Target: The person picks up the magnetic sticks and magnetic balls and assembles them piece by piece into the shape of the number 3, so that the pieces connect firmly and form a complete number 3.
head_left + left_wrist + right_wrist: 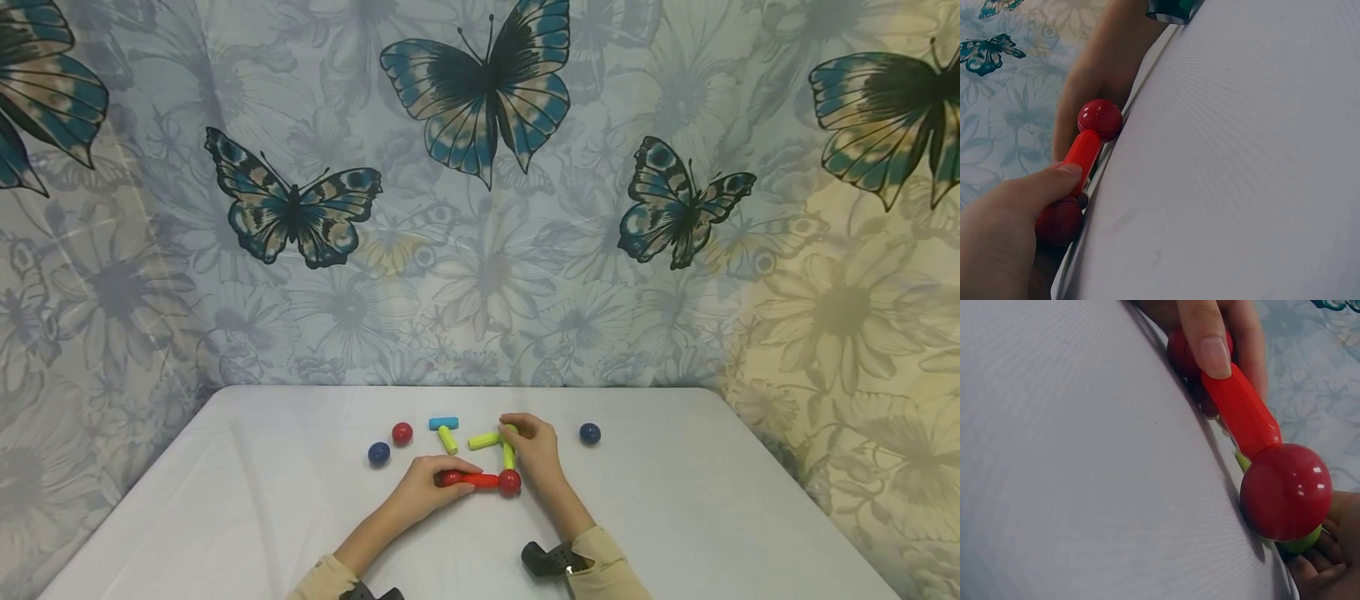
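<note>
In the head view, my left hand (423,486) grips one end of a red toy rod (480,481), with thumb and fingers round the red ball (450,478) there. A second red ball (1100,120) sits on the rod's other end. From that ball a yellow-green rod (509,456) runs toward the back of the table. My right hand (536,442) pinches this rod near its far end, partly hiding it. Another yellow-green rod (483,441) lies just left of the right fingertips. The right wrist view shows the red rod (1244,412) with the left thumb pressed on it.
On the white table (225,500), a loose red ball (402,433) and a dark blue ball (378,454) lie to the left. A blue rod (443,423) and a yellow-green rod (447,440) are behind the left hand. Another dark blue ball (590,433) sits at right.
</note>
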`<state>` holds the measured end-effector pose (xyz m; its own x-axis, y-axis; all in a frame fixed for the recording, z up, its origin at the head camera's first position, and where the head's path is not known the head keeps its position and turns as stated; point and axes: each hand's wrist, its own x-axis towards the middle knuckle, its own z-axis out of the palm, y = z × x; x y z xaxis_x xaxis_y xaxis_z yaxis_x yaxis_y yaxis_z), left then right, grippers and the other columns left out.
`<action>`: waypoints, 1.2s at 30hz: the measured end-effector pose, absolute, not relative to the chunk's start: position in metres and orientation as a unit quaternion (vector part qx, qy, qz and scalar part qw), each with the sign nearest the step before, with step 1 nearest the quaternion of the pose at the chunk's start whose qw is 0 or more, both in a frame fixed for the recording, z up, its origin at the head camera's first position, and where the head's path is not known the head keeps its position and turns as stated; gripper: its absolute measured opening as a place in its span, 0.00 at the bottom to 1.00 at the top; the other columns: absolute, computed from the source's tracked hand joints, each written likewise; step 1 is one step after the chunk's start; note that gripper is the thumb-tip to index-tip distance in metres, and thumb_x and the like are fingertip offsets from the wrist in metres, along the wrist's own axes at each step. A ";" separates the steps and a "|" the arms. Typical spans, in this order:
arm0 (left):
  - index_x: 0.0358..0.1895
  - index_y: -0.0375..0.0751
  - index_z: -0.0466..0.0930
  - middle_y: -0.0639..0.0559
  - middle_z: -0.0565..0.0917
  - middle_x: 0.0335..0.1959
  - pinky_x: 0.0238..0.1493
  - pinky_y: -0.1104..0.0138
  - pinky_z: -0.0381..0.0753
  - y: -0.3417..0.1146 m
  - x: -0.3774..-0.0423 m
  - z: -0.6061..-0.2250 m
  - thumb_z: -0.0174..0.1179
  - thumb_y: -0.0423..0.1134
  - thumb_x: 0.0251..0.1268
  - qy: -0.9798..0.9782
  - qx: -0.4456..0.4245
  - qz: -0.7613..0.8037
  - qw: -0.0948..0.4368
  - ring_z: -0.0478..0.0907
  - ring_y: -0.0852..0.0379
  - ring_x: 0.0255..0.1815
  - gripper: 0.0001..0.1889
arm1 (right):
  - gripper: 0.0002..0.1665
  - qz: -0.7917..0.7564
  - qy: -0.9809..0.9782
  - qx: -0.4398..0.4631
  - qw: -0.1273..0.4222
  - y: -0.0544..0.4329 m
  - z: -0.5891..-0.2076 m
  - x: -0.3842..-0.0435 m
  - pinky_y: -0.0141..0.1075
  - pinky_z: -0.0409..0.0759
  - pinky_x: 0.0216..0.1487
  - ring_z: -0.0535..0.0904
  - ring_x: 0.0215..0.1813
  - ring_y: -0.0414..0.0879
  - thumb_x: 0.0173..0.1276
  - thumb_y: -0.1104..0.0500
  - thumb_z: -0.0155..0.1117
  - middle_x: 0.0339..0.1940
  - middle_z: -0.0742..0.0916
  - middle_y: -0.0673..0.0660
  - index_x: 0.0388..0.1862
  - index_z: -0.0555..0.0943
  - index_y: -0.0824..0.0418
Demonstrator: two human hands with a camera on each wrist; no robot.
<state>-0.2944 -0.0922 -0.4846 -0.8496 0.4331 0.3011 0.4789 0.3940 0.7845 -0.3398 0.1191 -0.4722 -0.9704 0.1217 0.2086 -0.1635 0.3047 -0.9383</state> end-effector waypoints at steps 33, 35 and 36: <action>0.48 0.60 0.86 0.63 0.88 0.45 0.54 0.71 0.75 -0.092 -0.295 -0.485 0.68 0.46 0.60 -0.834 -0.273 -0.479 0.025 0.79 0.65 0.49 0.12 | 0.20 0.626 -0.767 0.050 0.134 0.104 -0.442 -0.320 0.40 0.79 0.60 0.80 0.61 0.60 0.64 0.68 0.65 0.56 0.83 0.70 0.55 0.79 0.72; 0.48 0.60 0.86 0.63 0.88 0.45 0.54 0.71 0.75 -0.092 -0.295 -0.485 0.68 0.46 0.60 -0.834 -0.274 -0.478 0.025 0.79 0.65 0.49 0.12 | 0.20 0.611 -0.779 0.047 0.130 0.102 -0.441 -0.319 0.41 0.79 0.60 0.81 0.59 0.60 0.64 0.68 0.65 0.55 0.84 0.70 0.55 0.79 0.72; 0.48 0.60 0.86 0.63 0.88 0.45 0.54 0.71 0.75 -0.092 -0.295 -0.485 0.68 0.46 0.60 -0.835 -0.274 -0.478 0.025 0.79 0.65 0.49 0.12 | 0.20 0.605 -0.785 0.042 0.126 0.102 -0.440 -0.318 0.42 0.80 0.60 0.81 0.59 0.59 0.64 0.67 0.65 0.55 0.84 0.69 0.55 0.79 0.72</action>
